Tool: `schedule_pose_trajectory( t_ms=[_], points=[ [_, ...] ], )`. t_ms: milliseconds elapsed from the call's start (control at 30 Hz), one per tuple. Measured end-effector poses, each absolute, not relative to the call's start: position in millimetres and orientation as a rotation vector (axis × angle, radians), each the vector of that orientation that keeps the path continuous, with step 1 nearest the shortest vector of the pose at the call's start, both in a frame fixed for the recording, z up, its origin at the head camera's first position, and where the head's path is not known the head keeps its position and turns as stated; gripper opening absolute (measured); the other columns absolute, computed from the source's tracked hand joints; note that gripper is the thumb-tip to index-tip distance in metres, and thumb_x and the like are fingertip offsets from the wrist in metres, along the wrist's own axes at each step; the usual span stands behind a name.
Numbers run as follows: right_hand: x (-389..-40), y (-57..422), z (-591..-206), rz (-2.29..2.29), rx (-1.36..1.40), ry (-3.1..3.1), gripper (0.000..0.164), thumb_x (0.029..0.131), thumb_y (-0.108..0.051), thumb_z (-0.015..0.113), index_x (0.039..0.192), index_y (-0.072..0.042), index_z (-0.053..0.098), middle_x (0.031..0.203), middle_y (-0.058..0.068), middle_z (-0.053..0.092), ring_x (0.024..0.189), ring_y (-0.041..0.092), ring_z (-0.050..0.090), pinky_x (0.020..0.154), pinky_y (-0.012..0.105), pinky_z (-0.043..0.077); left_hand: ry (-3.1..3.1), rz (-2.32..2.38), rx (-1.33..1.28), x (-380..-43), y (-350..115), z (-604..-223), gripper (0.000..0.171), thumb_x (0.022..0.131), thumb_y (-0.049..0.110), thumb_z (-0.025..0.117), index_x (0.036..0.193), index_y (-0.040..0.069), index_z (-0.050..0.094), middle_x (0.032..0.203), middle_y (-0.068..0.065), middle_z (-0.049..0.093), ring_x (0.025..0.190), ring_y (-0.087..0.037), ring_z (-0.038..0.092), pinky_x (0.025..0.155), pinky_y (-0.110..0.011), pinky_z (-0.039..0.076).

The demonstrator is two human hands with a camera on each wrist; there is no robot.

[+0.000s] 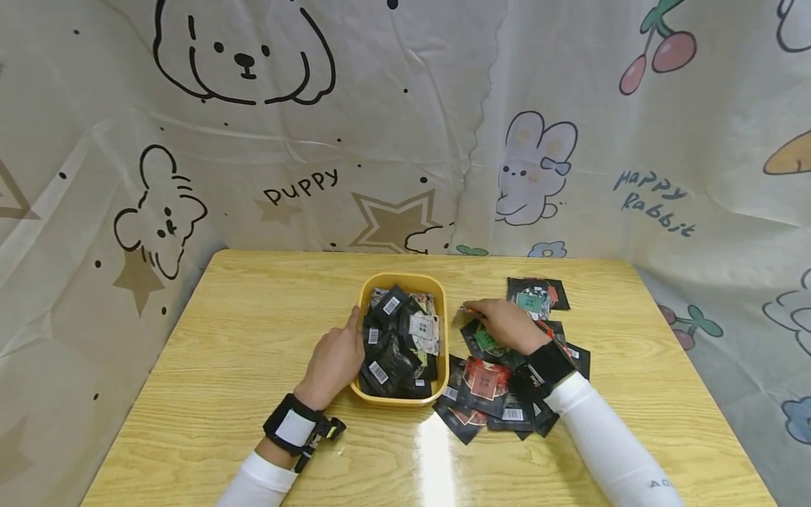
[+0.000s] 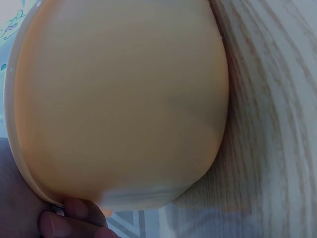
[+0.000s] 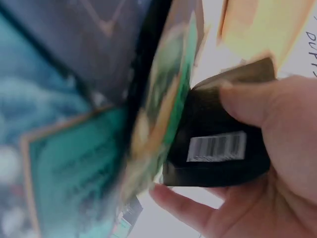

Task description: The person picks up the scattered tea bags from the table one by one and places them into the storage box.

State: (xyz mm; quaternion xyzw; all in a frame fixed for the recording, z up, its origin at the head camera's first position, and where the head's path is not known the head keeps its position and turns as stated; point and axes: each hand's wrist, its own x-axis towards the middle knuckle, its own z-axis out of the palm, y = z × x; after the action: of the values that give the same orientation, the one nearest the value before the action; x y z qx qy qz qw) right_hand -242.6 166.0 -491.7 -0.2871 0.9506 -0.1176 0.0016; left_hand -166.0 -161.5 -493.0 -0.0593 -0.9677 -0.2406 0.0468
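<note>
A yellow plastic bin [image 1: 445, 338] stands mid-table, filled with black sachets [image 1: 389, 359] that show barcodes. My left hand [image 1: 332, 362] holds the bin's left rim; in the left wrist view its curled fingers [image 2: 81, 210] lie against the rim beside the smooth outer wall [image 2: 124, 99]. Right of the bin, my right hand [image 1: 507, 325] is over a loose pile of sachets. Up close, the right wrist view shows its thumb and fingers pinching a black sachet [image 3: 218, 148] with a white barcode. A green-labelled sachet [image 3: 168, 99] stands right beside that one, blurred.
Sachets with red labels [image 1: 484, 380] overlap at the near side of the pile, close to the bin's right wall. Another small group [image 1: 532, 301] lies farther back. A printed cloth [image 1: 393, 127] hangs behind the wooden table [image 1: 253, 317].
</note>
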Motion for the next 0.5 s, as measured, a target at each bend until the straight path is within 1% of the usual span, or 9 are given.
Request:
schedule_pose_trajectory(
  t_ms=[67, 133, 233, 267, 333, 433, 500],
  points=[
    [-243.1, 162.6, -483.6, -0.409, -0.901, 3.044, 0.035, 0.1, -0.014, 0.054, 0.135, -0.014, 0.061, 0.118, 0.011, 0.071, 0.089, 0.027, 0.071, 0.069, 0.039, 0.052, -2.955, -0.729, -0.18, -166.7, -161.7, -492.9, 0.052, 0.098, 0.013, 0.047, 0.147, -0.003, 0.04, 0.063, -0.01, 0.06, 0.047, -0.015, 0.049, 0.042, -0.028, 0.034],
    [-243.4, 155.9, -473.2, -0.465, -0.927, 3.109, 0.035, 0.101, -0.015, 0.053, 0.136, -0.016, 0.06, 0.12, 0.009, 0.071, 0.089, 0.025, 0.071, 0.069, 0.038, 0.051, -2.949, -0.723, -0.176, -167.3, -162.1, -492.8, 0.052, 0.098, 0.013, 0.047, 0.147, -0.003, 0.04, 0.064, -0.011, 0.06, 0.047, -0.015, 0.049, 0.042, -0.028, 0.034],
    [-242.9, 140.0, -455.8, -0.58, -1.034, 3.174, 0.037, 0.103, -0.016, 0.05, 0.139, -0.019, 0.057, 0.127, 0.007, 0.068, 0.102, 0.026, 0.07, 0.081, 0.042, 0.054, -2.941, -0.728, -0.172, -167.5, -161.9, -492.5, 0.052, 0.098, 0.012, 0.048, 0.147, -0.004, 0.04, 0.065, -0.013, 0.061, 0.048, -0.016, 0.05, 0.042, -0.029, 0.034],
    [-242.6, 134.0, -451.0, -0.617, -1.085, 3.188, 0.037, 0.103, -0.016, 0.05, 0.139, -0.019, 0.057, 0.128, 0.006, 0.067, 0.107, 0.027, 0.068, 0.086, 0.043, 0.054, -2.944, -0.734, -0.169, -167.4, -161.7, -492.4, 0.052, 0.098, 0.013, 0.047, 0.147, -0.004, 0.04, 0.065, -0.013, 0.061, 0.048, -0.016, 0.05, 0.042, -0.029, 0.035],
    [-241.9, 121.8, -444.2, -0.685, -1.196, 3.196, 0.037, 0.102, -0.013, 0.051, 0.138, -0.017, 0.058, 0.129, 0.007, 0.066, 0.112, 0.028, 0.066, 0.091, 0.044, 0.053, -2.95, -0.748, -0.17, -167.1, -160.9, -492.5, 0.052, 0.098, 0.013, 0.047, 0.147, -0.004, 0.04, 0.065, -0.013, 0.062, 0.048, -0.016, 0.05, 0.042, -0.029, 0.035],
    [-240.4, 105.2, -441.3, -0.741, -1.329, 3.152, 0.039, 0.1, -0.011, 0.052, 0.138, -0.014, 0.057, 0.132, 0.009, 0.064, 0.117, 0.029, 0.063, 0.098, 0.045, 0.049, -2.947, -0.741, -0.182, -167.0, -160.3, -493.5, 0.052, 0.098, 0.012, 0.047, 0.146, -0.005, 0.04, 0.065, -0.013, 0.062, 0.047, -0.016, 0.05, 0.042, -0.029, 0.035],
    [-238.3, 96.7, -443.2, -0.697, -1.341, 3.069, 0.044, 0.1, -0.019, 0.055, 0.144, -0.017, 0.051, 0.143, 0.008, 0.055, 0.128, 0.029, 0.056, 0.107, 0.051, 0.042, -2.932, -0.73, -0.191, -167.1, -160.5, -494.2, 0.051, 0.097, 0.011, 0.048, 0.145, -0.005, 0.042, 0.065, -0.014, 0.062, 0.048, -0.016, 0.051, 0.042, -0.03, 0.035]
  ],
)
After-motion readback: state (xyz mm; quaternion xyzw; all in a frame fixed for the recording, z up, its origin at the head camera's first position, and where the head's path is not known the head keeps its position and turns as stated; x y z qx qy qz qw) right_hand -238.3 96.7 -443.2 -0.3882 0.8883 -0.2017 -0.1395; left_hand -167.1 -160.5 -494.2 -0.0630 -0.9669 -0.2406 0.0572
